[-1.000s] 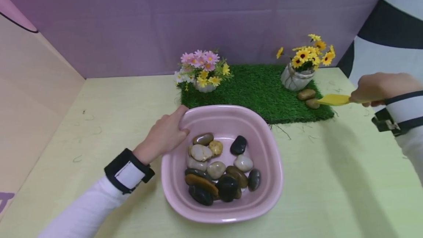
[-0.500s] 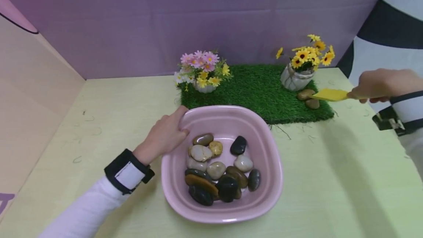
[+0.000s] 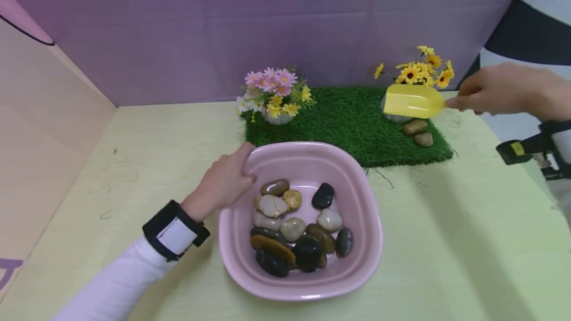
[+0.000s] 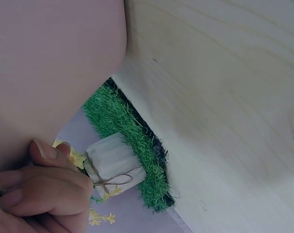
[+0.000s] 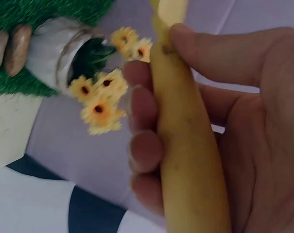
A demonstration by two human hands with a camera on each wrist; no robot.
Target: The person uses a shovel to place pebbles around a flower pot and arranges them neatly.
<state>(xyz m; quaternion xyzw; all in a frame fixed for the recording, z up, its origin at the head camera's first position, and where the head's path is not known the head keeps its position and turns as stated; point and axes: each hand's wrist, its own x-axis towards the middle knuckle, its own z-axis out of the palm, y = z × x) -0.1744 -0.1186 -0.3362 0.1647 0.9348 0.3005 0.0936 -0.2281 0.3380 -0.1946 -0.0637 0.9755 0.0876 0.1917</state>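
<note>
**Yellow scoop held above grass mat; left hand steadying bowl of stones**

The right hand (image 3: 495, 94) is gripping the handle of a yellow scoop (image 3: 412, 100), fingers curled fully around it, as the right wrist view confirms. The scoop is hanging in the air in front of the pot of yellow flowers (image 3: 417, 76), above 2 stones (image 3: 418, 133) lying on the grass mat (image 3: 348, 123). The scoop's inside is facing away from the camera, so its contents cannot be told.

The left hand (image 3: 223, 182) is resting on the rim of the pink bowl (image 3: 370, 241), thumb hooked over the edge. The bowl is sitting on the counter (image 3: 446, 241), just in front of the mat, and is holding a pile of stones (image 3: 294, 227). A pot of pink flowers (image 3: 273, 94) is standing at the mat's far left corner.

Risks, as judged: the scoop is passing close to the yellow flowers and could knock that pot over. A stone tipped from height could chip the bowl or bounce out.

No brand, label or readable writing is showing.
</note>
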